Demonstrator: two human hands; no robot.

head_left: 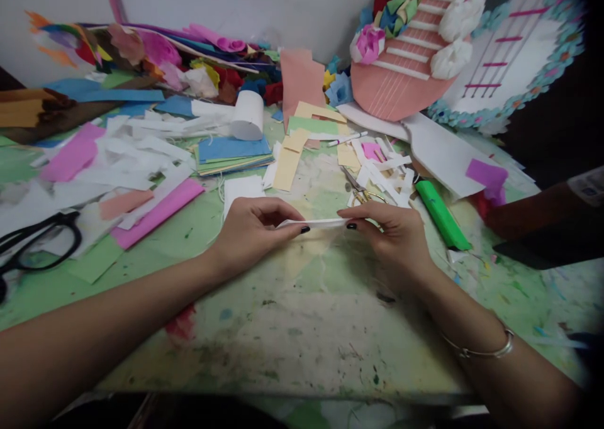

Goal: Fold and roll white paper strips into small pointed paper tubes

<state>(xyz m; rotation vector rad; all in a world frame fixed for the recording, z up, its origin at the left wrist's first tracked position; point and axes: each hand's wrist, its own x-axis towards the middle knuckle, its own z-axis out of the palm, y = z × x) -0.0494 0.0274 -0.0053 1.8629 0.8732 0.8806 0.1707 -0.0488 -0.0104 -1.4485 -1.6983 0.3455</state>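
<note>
1. At the bottom of the frame, a pale green table [264,347] is seen, its surface marked with paint stains and dark specks.
2. A thin metal bracelet [488,352] is worn on the right forearm, lower right.
3. Just above the frame's centre line at the sides, a white paper strip [325,222] is held by both hands, slightly below mid-frame. It is narrow, plain white and drawn out nearly level; its two ends are hidden by the fingers, and whether it is folded cannot be told.
4. The strip's left end is pinched between thumb and fingers of the left hand [250,231]; its right end is pinched likewise by the right hand [396,231].
5. Just beyond the right hand, gold-handled scissors [362,195] are laid near paper scraps; a bright green packet [442,215] is placed to their right.
6. Left of centre, coloured sheets [233,149] are stacked, with a white roll [248,114] set behind them.
7. At upper right, a pink guitar-shaped board [396,89] is decorated with paper flowers.
</note>
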